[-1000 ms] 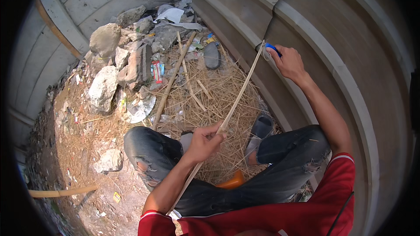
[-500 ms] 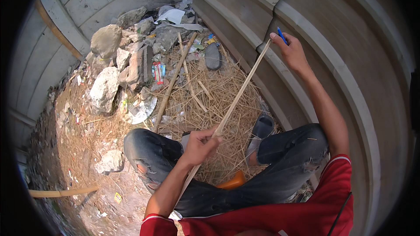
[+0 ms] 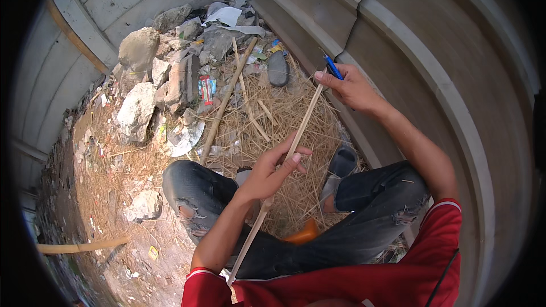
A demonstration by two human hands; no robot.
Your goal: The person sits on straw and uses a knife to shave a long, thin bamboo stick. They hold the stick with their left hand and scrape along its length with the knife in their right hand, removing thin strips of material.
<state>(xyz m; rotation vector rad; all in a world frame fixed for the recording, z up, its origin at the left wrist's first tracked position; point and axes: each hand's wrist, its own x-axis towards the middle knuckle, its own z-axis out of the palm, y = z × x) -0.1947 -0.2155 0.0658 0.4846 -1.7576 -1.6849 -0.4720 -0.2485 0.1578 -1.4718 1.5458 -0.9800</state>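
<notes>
A long, pale bamboo strip [image 3: 309, 115] slants across my lap from the upper right toward my left sleeve. Partway along it, my left hand [image 3: 264, 176] holds the strip loosely between thumb and fingers, some fingertips stretching past it. At the far end, my right hand [image 3: 358, 91] pinches the strip's tip with the thumb. That same hand also grips a slim blue-handled cutter [image 3: 333, 67], its thin tip pointing up and left. Below my left hand the strip shows a node and continues across my thigh.
Straw [image 3: 284, 108] litters the ground between my legs. Further off lie bamboo sticks [image 3: 227, 102], a grey stone [image 3: 278, 69] and broken rocks [image 3: 136, 111] with rubbish. A corrugated metal wall [image 3: 449, 85] rises close on the right. Something orange [image 3: 303, 232] lies under my legs.
My right hand has come down and left with the cutter and the strip's end. My left hand has moved up along the strip and its fingers have loosened.
</notes>
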